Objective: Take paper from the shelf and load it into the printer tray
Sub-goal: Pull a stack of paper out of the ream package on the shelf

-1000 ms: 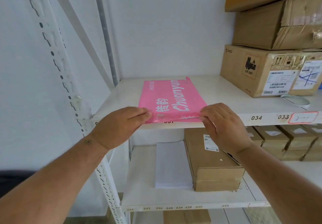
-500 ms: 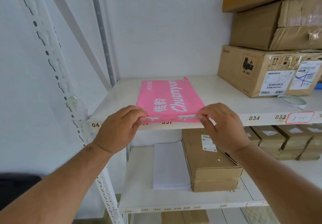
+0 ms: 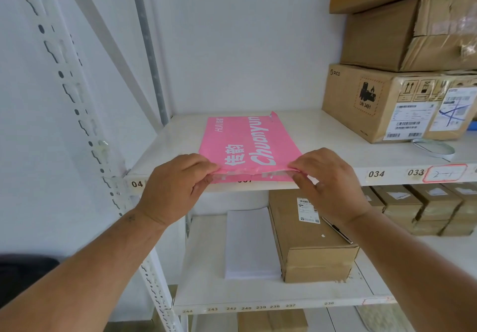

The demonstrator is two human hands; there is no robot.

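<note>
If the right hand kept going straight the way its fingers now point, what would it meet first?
Its fingers point left along the shelf edge, so the right hand would probably meet the left hand, which pinches the same flat pink paper packet.

Plain white wall (image 3: pixel 245 42) behind white perforated metal shelving (image 3: pixel 77 94) — stacked cardboard boxes (image 3: pixel 402 47) at right

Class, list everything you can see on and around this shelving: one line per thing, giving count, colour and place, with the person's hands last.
paper pack: 1, pink, front of upper shelf
upper shelf: 1, white, numbered edge
cardboard boxes: 3, brown, stacked upper right
tape roll: 1, pale, beside bottom box
loose paper stack: 1, white, lower shelf
long box: 1, brown, right of that stack
small boxes: several, brown, lower shelf right
left hand: pinches pack's near left corner
right hand: pinches near right corner
</note>
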